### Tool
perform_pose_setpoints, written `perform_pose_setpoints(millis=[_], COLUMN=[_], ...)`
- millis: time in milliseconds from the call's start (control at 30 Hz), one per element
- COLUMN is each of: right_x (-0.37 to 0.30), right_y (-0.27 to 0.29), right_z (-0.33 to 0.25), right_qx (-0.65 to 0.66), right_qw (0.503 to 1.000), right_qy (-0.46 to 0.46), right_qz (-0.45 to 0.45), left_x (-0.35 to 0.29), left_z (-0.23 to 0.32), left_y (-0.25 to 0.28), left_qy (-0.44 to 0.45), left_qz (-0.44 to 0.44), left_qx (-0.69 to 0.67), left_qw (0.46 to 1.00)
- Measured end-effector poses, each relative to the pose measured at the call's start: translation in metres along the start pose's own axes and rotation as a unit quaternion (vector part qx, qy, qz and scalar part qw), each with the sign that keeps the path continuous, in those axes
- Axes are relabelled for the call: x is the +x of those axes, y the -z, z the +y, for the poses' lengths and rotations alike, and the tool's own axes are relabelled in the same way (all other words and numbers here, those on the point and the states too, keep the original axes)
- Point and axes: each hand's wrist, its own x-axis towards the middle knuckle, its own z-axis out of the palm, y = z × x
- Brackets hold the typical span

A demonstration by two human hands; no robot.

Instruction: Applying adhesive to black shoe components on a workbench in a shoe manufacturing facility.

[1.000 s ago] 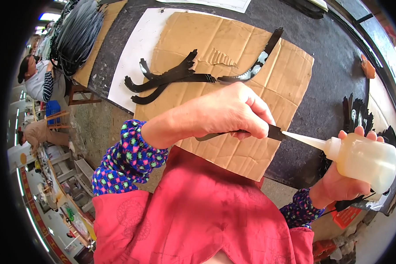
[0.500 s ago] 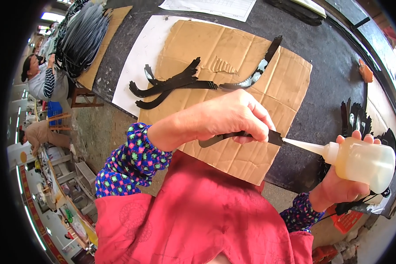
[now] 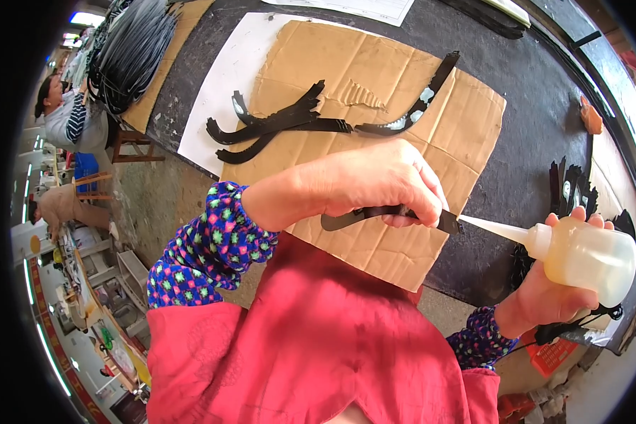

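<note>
Over the cardboard sheet (image 3: 396, 258), my left hand (image 3: 381, 180) pinches a curved black strip (image 3: 343, 221) between thumb and fingers. The strip's squared end pokes out to the right of the fingertips. My right hand (image 3: 544, 300) is wrapped round a translucent squeeze bottle (image 3: 592, 258) holding pale yellowish liquid. Its long white nozzle (image 3: 498, 228) points left, with the tip at or very close to the strip's end; contact cannot be made out. Beyond my left hand, several black curved strips (image 3: 275, 124) lie overlapping on the cardboard, and one strip (image 3: 420, 99) bears whitish patches.
A dark worktable (image 3: 537, 106) carries white paper (image 3: 215, 106) beneath the cardboard. More black pieces (image 3: 572, 187) are heaped at the right, near an orange-brown scrap (image 3: 591, 116). A large bundle of dark strips (image 3: 134, 53) lies far left, beside a seated person (image 3: 67, 124).
Both hands have shifted very slightly to the right, still holding the strip and the bottle. The nozzle tip stays at the strip's end. The view has tilted a little.
</note>
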Motion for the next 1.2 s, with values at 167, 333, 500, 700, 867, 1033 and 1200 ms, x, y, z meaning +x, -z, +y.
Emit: perform_pose_setpoints(millis=[167, 333, 500, 700, 867, 1033, 1200], right_x=[-0.001, -0.001, 0.000, 0.001, 0.000, -0.001, -0.001], right_y=[0.002, 0.000, -0.008, -0.009, -0.008, -0.007, -0.006], right_z=[0.000, -0.001, -0.003, -0.003, -0.003, -0.003, -0.003], right_qx=[0.022, 0.013, -0.007, 0.007, 0.008, 0.032, 0.034], right_qw=[1.000, 1.000, 1.000, 1.000, 1.000, 0.999, 0.999], right_qy=[0.000, 0.003, -0.002, -0.011, -0.009, -0.016, -0.013], right_qz=[-0.021, -0.014, 0.030, 0.011, 0.013, -0.024, -0.024], left_x=[-0.001, -0.001, -0.001, -0.003, -0.003, -0.003, -0.002], left_z=[0.001, 0.000, 0.002, 0.001, 0.001, 0.002, 0.002], left_y=[-0.001, -0.002, -0.003, -0.002, -0.002, -0.002, -0.001], left_qy=[0.000, -0.003, 0.007, 0.000, 0.000, -0.005, -0.001], left_qz=[-0.003, -0.007, -0.005, -0.018, -0.027, -0.032, -0.025], left_qx=[0.002, -0.002, 0.009, -0.009, -0.025, -0.020, -0.019], left_qw=[1.000, 1.000, 1.000, 1.000, 0.999, 0.999, 1.000])
